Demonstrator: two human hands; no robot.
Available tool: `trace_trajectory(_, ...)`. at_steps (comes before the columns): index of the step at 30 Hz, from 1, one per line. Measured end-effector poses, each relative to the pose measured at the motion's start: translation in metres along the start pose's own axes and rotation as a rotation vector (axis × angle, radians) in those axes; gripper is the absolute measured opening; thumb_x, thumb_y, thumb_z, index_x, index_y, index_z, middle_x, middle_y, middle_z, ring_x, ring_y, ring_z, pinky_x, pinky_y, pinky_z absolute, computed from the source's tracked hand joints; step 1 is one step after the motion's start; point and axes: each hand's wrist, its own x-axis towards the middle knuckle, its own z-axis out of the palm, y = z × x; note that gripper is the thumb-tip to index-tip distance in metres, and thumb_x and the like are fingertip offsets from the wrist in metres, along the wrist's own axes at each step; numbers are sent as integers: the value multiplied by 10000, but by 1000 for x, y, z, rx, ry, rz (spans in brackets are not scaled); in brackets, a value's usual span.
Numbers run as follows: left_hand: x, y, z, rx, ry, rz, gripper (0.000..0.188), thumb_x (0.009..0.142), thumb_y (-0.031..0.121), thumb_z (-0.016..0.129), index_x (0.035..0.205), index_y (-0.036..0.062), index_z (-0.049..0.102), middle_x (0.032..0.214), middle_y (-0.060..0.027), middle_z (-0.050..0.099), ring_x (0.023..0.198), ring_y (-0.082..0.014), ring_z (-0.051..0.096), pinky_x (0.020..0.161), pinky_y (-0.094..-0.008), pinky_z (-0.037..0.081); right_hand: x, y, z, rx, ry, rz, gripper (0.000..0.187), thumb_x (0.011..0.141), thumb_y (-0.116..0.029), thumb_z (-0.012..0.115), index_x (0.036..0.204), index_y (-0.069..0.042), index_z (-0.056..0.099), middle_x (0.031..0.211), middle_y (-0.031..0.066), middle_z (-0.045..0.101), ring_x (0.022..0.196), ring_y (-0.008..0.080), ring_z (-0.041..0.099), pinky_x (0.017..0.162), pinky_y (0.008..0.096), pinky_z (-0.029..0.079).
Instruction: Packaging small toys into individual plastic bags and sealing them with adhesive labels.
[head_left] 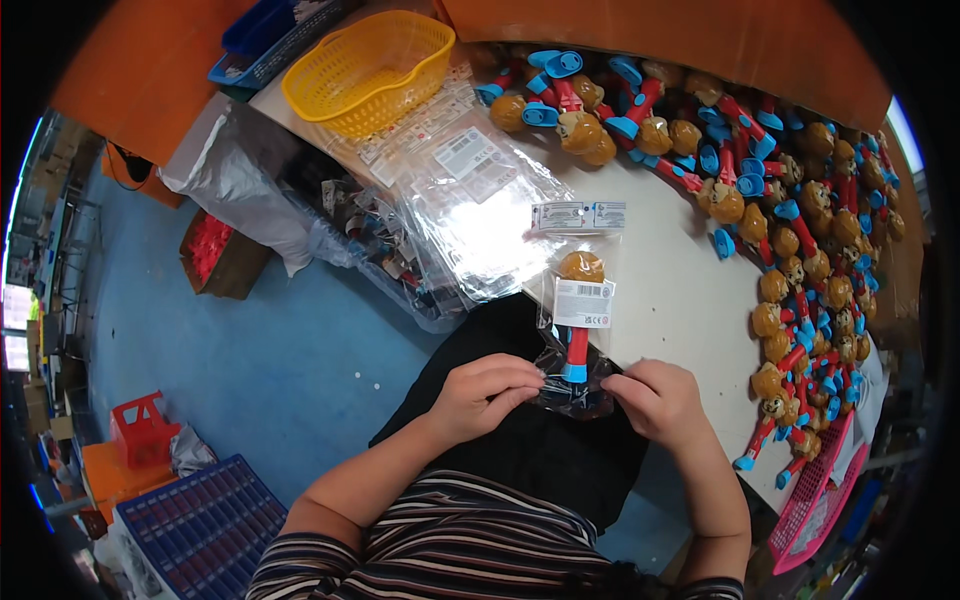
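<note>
A clear plastic bag (pixel 573 402) lies over the table's near edge, its lower end above my lap. In it is a toy (pixel 578 345) with a round brown head, a red handle and a blue foot. A white printed card (pixel 584 303) covers the toy's middle. My left hand (pixel 487 395) pinches the bag's lower left corner between thumb and fingers. At the lower right corner, my right hand (pixel 660 400) grips the film in the same way. The bag's printed header strip (pixel 578 217) points away from me.
Flat clear bags (pixel 465 215) lie stacked on the left of the table (pixel 670 300). Behind them stands a yellow basket (pixel 370 75). Many loose toys (pixel 740 200) are heaped along the back and right. A pink basket (pixel 820 495) is at the right edge; a blue crate (pixel 205 525) sits lower left.
</note>
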Motion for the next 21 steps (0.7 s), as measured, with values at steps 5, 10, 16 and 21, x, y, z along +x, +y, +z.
trace_trajectory(5, 0, 1, 3, -38, 3, -16, 91, 853, -28, 685, 938, -18, 716, 976, -132, 717, 895, -241, 690, 808, -319, 547, 1, -14, -2, 291, -59, 354, 172, 820, -4, 701, 977, -64, 664, 681, 79, 620, 541, 171, 591, 500, 289, 458)
trace_trajectory(10, -4, 3, 7, -150, 8, -138, 94, 887, -36, 646, 959, -48, 706, 996, -150, 699, 886, -197, 678, 799, -299, 543, 2, -26, -8, 645, -112, 756, 65, 900, -13, 614, 958, -22, 642, 787, 65, 679, 557, 111, 602, 518, 253, 469)
trace_trajectory(16, -8, 11, 22, -515, 146, -381, 90, 919, -62, 592, 943, -81, 677, 1025, -157, 654, 902, -177, 670, 829, -292, 559, 0, -42, 7, 1120, 159, 1088, 61, 919, 15, 567, 865, 39, 579, 920, 132, 707, 574, 87, 611, 493, 196, 469)
trace_trajectory(21, -6, 14, 24, -621, 212, -462, 37, 901, -66, 628, 900, -74, 664, 990, -148, 653, 866, -177, 673, 818, -296, 570, -2, -46, 16, 1094, 288, 1103, 53, 907, 32, 570, 854, 37, 576, 931, 167, 714, 591, 100, 630, 479, 196, 477)
